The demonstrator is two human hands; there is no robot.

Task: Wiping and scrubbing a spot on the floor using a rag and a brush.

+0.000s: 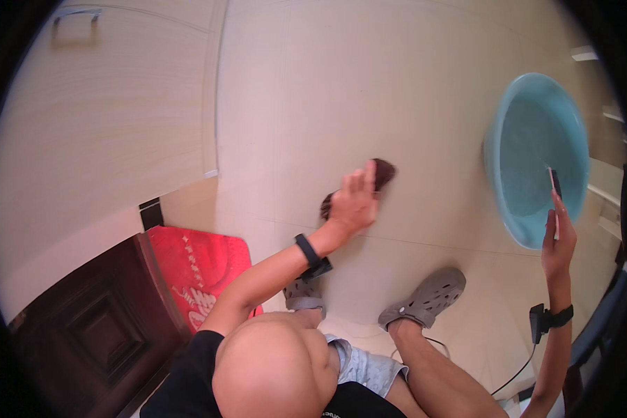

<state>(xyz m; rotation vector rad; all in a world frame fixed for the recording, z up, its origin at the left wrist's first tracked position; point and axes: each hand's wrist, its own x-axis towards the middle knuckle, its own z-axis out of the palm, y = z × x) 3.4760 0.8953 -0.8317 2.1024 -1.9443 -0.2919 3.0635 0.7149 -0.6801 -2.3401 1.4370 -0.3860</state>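
My left hand [354,204] is pressed over a dark brown cloth [384,174] on the pale tiled floor [366,94]. Its fingers are blurred, and they cover the middle of the bunched cloth, which shows at both ends. On the right, my right hand [560,235] grips a thin, flat tool [555,183], with one pale face and a dark part near its tip. I cannot tell its exact kind. The tool's tip is over the light blue plastic basin [507,209], which holds water. My right fingers are at the basin's near rim.
Grey clogs [433,292] are on my feet, with a thin black cable [514,371] running from the right wrist device [541,320]. A red doormat [204,271] lies left beside a dark panelled door [104,334]. A pale cabinet front with a handle [78,14] stands upper left.
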